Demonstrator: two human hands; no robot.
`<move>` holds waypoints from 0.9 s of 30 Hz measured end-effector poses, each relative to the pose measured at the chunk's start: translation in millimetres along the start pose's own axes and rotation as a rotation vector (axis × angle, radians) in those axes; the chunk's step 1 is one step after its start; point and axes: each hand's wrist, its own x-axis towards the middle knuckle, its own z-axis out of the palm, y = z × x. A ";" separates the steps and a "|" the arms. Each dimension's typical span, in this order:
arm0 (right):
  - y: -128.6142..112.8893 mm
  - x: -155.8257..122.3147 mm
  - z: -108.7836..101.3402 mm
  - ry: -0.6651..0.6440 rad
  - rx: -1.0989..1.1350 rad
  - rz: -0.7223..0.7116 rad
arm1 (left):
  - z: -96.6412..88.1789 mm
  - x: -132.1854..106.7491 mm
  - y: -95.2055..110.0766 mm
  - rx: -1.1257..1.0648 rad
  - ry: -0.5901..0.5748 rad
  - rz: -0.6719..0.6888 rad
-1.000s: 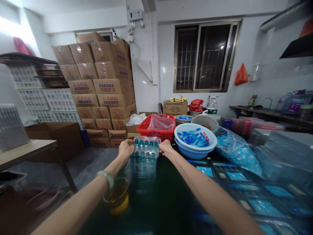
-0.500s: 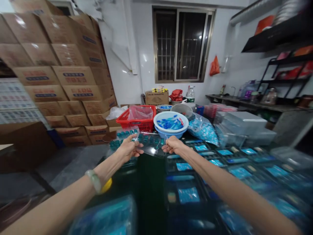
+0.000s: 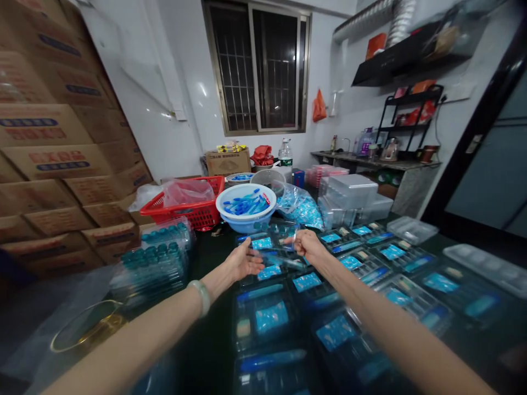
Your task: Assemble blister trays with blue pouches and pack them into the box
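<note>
Dark green tabletop (image 3: 214, 351) is filling the lower half of the view, and rows of clear blister packs (image 3: 272, 318) with blue cards and tubes inside are lying flat across it. Both bare arms are reaching forward over these packs. The left hand (image 3: 245, 262) is hovering palm up with its fingers spread and straight, gripping nothing. A pale green bangle (image 3: 200, 297) is sitting on its wrist. The right hand (image 3: 307, 245) is curling its fingers and thumb around the far edge of a clear tray (image 3: 276, 259). That tray is hanging just above the packs between the 2 hands, its near end close to the left fingertips, and blur is hiding whether they are touching it.

Left of the left arm, 2 stacks of trays (image 3: 154, 266) loaded with teal-capped pieces are standing near the table edge. A glass cup (image 3: 88, 329) of yellow liquid is sitting nearer the camera. Beyond the hands, a white and blue basin (image 3: 246, 211) is holding loose blue tubes. A red basket (image 3: 193, 215) lined with plastic is standing just left of it, and a bag of blue pieces (image 3: 300, 207) is slumping to its right. Cardboard cartons (image 3: 49, 159) are towering along the left wall, and a barred window (image 3: 259, 68) is showing dark behind.
</note>
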 end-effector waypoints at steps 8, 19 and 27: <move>-6.2 -9.8 -18.6 -0.006 0.246 -0.098 | 21.1 5.7 -3.0 0.037 0.065 0.257; -24.8 -143.4 15.3 -0.350 0.444 0.062 | 21.2 -135.2 -12.0 -0.265 -0.565 0.636; -6.7 -200.0 38.3 -0.678 0.510 0.087 | 16.3 -192.9 -54.0 -0.421 -0.408 0.774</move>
